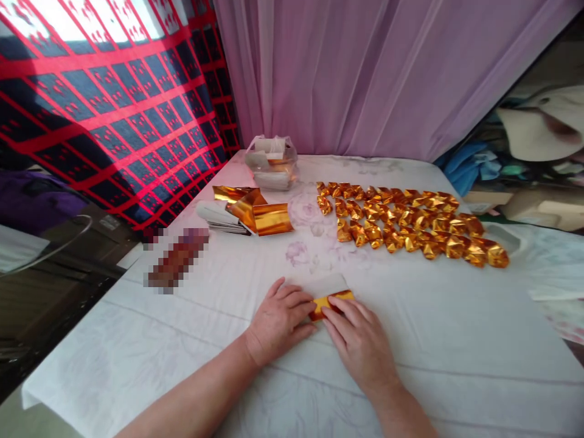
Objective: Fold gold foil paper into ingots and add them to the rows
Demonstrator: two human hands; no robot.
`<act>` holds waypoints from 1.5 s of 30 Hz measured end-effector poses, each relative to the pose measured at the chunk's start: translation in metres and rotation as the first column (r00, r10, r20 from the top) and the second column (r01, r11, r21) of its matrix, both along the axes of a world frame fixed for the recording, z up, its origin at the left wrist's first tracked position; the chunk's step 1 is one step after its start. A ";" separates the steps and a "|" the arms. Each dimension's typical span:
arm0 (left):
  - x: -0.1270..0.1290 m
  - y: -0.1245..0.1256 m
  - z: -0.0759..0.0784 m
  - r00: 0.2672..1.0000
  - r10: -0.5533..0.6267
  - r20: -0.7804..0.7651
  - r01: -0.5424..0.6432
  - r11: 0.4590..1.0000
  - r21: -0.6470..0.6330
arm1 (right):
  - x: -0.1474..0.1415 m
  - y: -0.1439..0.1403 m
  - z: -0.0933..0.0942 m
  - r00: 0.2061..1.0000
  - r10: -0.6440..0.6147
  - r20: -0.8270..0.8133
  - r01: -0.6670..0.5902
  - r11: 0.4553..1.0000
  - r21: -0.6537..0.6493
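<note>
My left hand (279,319) and my right hand (360,344) press together on a small sheet of gold foil paper (335,291) lying flat on the white cloth near the front middle. The sheet shows its white back at the top and a folded gold strip under my fingertips. Both hands pinch the fold where they meet. Rows of several folded gold paper ingots (406,222) lie further back to the right. A stack of flat gold sheets (255,213) with white backs lies back left.
A clear plastic bag (272,163) of paper packs stands at the back by the pink curtain (365,73). A blurred brown object (176,258) lies left. The white cloth-covered table (456,340) drops off at left and front edges.
</note>
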State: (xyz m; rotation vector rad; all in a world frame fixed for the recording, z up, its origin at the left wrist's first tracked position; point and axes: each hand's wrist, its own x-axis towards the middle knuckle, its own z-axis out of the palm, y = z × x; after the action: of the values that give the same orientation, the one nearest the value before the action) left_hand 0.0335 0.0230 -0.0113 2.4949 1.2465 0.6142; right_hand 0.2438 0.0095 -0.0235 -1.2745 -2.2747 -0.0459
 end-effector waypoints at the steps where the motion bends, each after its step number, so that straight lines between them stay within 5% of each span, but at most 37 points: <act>1: -0.001 0.000 0.001 1.000 0.009 -0.004 -0.009 1.000 -0.011 | -0.001 0.000 0.001 1.000 0.000 -0.007 0.000 1.000 -0.006; 45: 0.001 0.018 0.002 0.983 0.095 0.155 -0.105 0.993 0.056 | -0.024 0.002 0.025 0.951 -0.289 -0.112 0.242 0.917 -0.317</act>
State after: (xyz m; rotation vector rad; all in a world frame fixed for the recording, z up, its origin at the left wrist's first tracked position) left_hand 0.0348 0.0408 -0.0092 2.3954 1.3190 0.8656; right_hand 0.2201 0.0116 0.0012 -1.6772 -2.0123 0.3054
